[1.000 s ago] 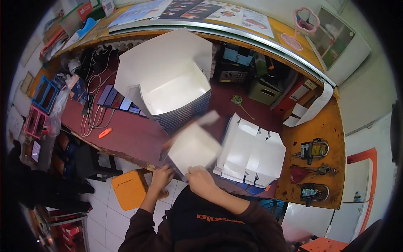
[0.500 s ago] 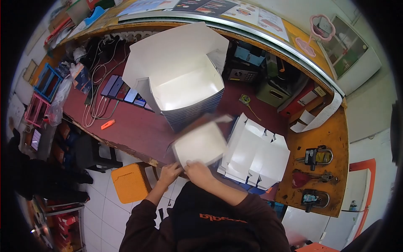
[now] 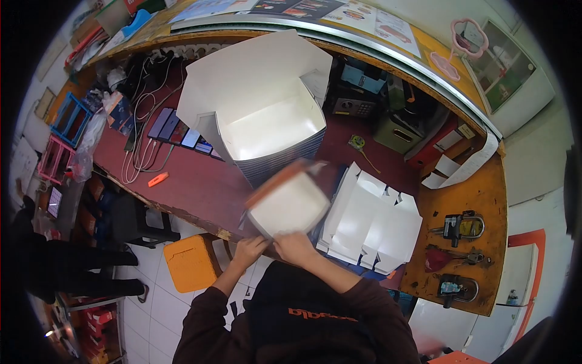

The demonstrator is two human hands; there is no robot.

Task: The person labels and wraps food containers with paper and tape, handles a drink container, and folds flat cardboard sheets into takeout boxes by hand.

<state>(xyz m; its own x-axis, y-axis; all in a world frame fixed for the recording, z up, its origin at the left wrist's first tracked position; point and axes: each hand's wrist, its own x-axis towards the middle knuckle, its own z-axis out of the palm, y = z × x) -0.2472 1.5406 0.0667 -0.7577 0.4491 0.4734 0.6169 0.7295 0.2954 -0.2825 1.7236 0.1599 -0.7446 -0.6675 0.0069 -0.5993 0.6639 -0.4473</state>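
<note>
A paper food box point(image 3: 290, 205), white inside with an orange-brown flap, stands at the table's front edge, partly smeared by motion. My left hand point(image 3: 250, 250) is closed on its near left corner. My right hand point(image 3: 294, 248) grips the near wall, with fingers curled over the rim. Behind it rises a tall nested stack of formed boxes point(image 3: 270, 130), white inside, the top one with its lid open. To the right of my right hand lies a pile of flat white box blanks point(image 3: 371, 221) with notched edges.
Phones point(image 3: 182, 134) and cables lie at the left of the red table point(image 3: 200, 197), near an orange marker point(image 3: 158, 179). A tape measure point(image 3: 356, 142) lies behind the blanks. Padlocks point(image 3: 458, 227) rest on the wooden counter at right. Stools and a person's legs point(image 3: 103, 267) are at left.
The box in my hands has turned so that its orange-brown flap shows at the back. Both hands have shifted slightly to the right. The person at left has moved a leg further into view.
</note>
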